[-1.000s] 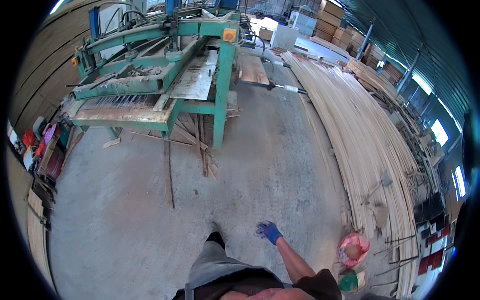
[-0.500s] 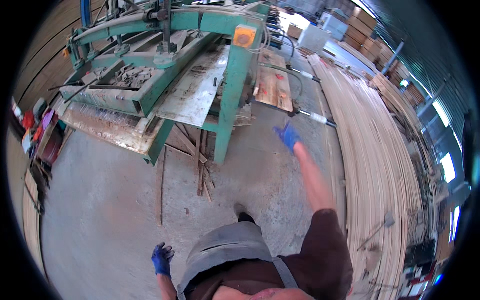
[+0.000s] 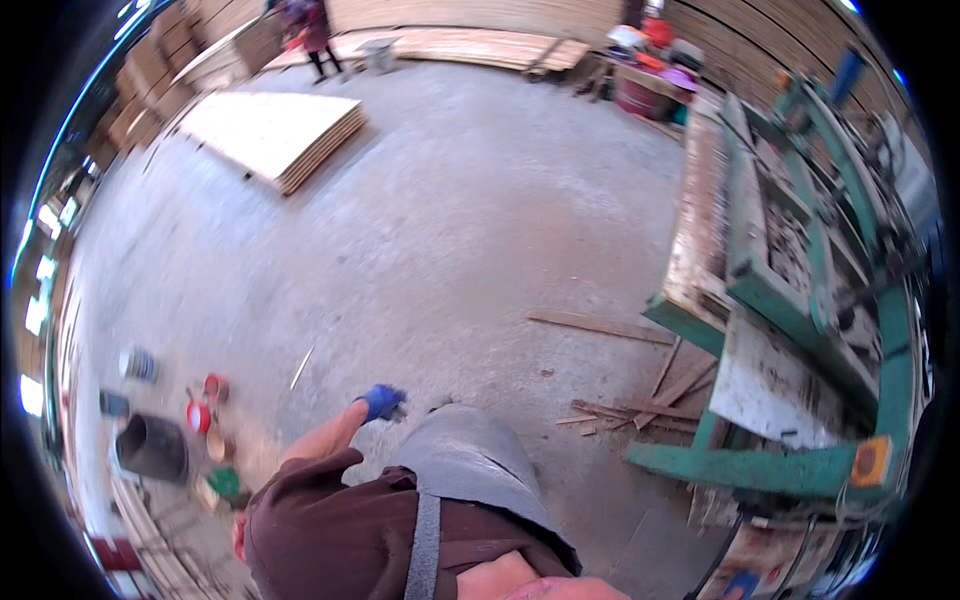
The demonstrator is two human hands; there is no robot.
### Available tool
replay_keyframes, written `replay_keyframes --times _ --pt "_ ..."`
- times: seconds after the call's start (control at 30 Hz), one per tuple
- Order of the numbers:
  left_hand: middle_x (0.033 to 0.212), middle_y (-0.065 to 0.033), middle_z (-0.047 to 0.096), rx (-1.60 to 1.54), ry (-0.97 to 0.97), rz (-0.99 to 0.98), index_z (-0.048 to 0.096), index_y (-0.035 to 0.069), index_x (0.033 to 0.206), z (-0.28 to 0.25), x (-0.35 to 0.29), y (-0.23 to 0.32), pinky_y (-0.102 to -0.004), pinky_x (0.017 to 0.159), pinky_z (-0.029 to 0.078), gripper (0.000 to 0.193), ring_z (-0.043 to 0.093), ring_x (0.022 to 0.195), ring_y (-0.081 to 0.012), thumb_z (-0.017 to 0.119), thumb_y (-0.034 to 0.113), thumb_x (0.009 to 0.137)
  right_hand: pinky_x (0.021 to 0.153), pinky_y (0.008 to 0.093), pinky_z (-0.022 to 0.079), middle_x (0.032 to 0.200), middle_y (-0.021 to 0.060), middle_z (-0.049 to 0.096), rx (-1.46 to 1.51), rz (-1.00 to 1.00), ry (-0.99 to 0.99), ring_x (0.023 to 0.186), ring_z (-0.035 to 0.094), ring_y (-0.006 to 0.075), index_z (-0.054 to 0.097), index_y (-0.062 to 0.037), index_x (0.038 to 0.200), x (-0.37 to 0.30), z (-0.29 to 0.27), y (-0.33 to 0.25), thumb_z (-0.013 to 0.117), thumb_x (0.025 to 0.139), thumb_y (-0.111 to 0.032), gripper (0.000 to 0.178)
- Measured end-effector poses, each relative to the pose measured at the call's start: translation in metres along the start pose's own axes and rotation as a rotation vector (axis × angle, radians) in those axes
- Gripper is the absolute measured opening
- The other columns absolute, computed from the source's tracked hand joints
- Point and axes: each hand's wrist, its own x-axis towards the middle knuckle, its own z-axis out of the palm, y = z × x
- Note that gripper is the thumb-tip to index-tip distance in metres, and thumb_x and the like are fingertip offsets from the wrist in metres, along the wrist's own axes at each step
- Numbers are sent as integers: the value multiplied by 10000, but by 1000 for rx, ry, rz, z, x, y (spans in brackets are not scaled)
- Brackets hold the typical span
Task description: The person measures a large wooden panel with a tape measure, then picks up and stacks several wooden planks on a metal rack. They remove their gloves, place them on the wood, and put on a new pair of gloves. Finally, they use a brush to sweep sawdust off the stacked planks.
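My left hand (image 3: 380, 402), in a blue glove with dark fingertips, hangs beside my grey apron (image 3: 465, 450) above the concrete floor. It holds nothing that I can see; its fingers look loosely apart, a little blurred. At the lower right rim a small blue patch, which looks like my gloved right hand (image 3: 742, 583), shows over a wooden board with reddish marks (image 3: 755, 552). Its fingers are too small and blurred to make out. The green machine frame (image 3: 760, 470) stands to my right, with a pale, stained sheet (image 3: 765, 385) on it.
Wood strips (image 3: 670, 395) lie on the floor by the machine. A stack of plywood sheets (image 3: 270, 135) lies far left, with a person (image 3: 310, 35) behind it. A black bucket (image 3: 150, 447) and several small cans stand at left. A cluttered tub (image 3: 640, 95) is at the back.
My view has swung left, bringing the plywood stack, person and buckets into sight. The machine has shifted to the right side. My right arm, outstretched before, is now mostly out of sight.
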Motion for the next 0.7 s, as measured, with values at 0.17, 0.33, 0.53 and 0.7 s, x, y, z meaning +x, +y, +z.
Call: replay_keyframes --times 0.17,0.33,0.53,0.7 --pt "939 -138 729 -14 42 152 621 70 1137 16 -70 -29 -337 627 543 337 706 687 -224 516 341 965 892 395 482 1152 171 632 116 -129 160 1058 600 278 584 -4 1237 -61 0 -88 564 949 -335 439" --pt "923 -115 732 347 21 430 632 31 1095 -39 -61 -83 -365 745 549 399 703 771 -214 537 396 964 901 372 479 1154 148 625 455 -237 200 1061 588 249 568 0 1257 -238 -1 -216 567 964 -296 417" --pt "931 -106 725 -174 -117 445 618 -11 1146 -147 -92 -72 -348 718 560 423 690 856 -205 554 369 971 911 343 476 1156 122 616 855 -410 -316 1066 573 213 549 5 1280 -489 40 -410 570 981 -250 394" --pt "967 -110 697 -194 -274 752 596 31 1233 -199 -135 -17 -321 734 567 415 675 836 -180 562 359 980 874 341 476 1079 120 592 1099 -861 -692 979 572 227 554 36 1191 -655 75 -608 704 862 -186 424"
